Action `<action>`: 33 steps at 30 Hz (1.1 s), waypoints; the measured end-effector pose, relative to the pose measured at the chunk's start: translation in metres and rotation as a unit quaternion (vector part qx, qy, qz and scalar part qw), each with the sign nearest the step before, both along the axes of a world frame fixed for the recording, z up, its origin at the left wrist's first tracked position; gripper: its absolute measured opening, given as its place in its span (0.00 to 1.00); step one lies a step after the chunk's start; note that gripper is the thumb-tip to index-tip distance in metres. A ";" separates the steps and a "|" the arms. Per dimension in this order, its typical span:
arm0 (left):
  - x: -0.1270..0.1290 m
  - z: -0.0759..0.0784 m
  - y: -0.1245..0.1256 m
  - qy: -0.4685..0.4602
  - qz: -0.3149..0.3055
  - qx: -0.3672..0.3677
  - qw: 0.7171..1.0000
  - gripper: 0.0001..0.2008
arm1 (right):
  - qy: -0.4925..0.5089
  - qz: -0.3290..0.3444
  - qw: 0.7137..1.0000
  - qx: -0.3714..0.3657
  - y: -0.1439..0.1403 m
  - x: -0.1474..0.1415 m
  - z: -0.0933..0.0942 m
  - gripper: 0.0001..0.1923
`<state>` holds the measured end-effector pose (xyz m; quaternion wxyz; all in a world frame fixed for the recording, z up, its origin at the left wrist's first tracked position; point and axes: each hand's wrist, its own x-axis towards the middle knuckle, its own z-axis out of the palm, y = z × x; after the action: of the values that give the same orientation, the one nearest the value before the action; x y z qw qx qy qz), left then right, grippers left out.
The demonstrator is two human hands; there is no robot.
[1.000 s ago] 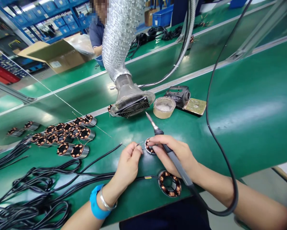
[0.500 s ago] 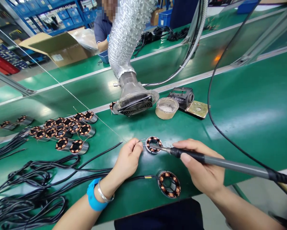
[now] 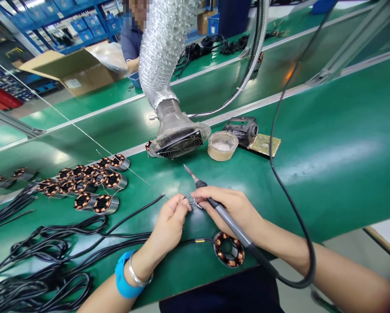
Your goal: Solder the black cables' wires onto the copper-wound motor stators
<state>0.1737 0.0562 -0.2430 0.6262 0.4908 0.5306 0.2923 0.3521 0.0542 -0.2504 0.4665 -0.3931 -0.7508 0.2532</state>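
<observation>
Surface: green bench mat [image 3: 328,143], glossy, strewn with black cables [image 3: 51,243].
Room: blue bin shelving [image 3: 67,17] behind.
Left hand [image 3: 167,226]: pinched on fine wire.
Right hand [image 3: 237,208]: gripped soldering iron [image 3: 227,221].

at ten o'clock on the green counter [image 3: 328,143], clustered copper-wound stators [image 3: 84,184]; at seven, tangled black cables [image 3: 41,261]. at twelve, foil duct with fan grille [image 3: 178,145], tape roll [image 3: 223,145] just beside, cardboard box [image 3: 67,71] farther back by a seated person [image 3: 130,41].
</observation>
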 end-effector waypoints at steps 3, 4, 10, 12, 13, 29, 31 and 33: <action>0.001 -0.001 0.001 -0.015 -0.002 -0.009 1.000 0.17 | 0.013 0.028 0.999 -0.035 0.001 0.000 0.000 0.13; 0.000 -0.001 0.000 -0.019 -0.005 -0.011 1.000 0.17 | 0.016 0.030 0.998 -0.046 0.001 0.001 0.000 0.12; -0.001 -0.004 -0.002 -0.016 -0.010 -0.004 1.000 0.17 | 0.026 0.021 0.998 -0.051 -0.001 0.006 -0.002 0.13; -0.001 -0.005 -0.002 -0.010 -0.009 0.001 1.000 0.17 | 0.030 0.013 0.999 -0.038 -0.004 0.008 0.001 0.13; -0.001 -0.005 -0.002 -0.008 -0.008 0.003 1.000 0.17 | 0.031 0.006 0.999 -0.033 -0.006 0.010 0.003 0.14; -0.002 -0.009 -0.002 0.002 0.002 0.014 1.000 0.15 | 0.058 -0.141 0.988 -0.020 -0.034 0.028 0.017 0.08; -0.002 -0.009 -0.002 0.003 0.001 0.017 1.000 0.14 | 0.055 -0.141 0.988 -0.023 -0.032 0.027 0.016 0.07; -0.002 -0.009 -0.002 0.004 -0.001 0.017 1.000 0.14 | 0.056 -0.138 0.989 -0.023 -0.032 0.027 0.016 0.07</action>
<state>0.1713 0.0541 -0.2521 0.6162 0.5030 0.5273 0.2987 0.3790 0.0221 -0.2349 0.5292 -0.4886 -0.6560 0.2256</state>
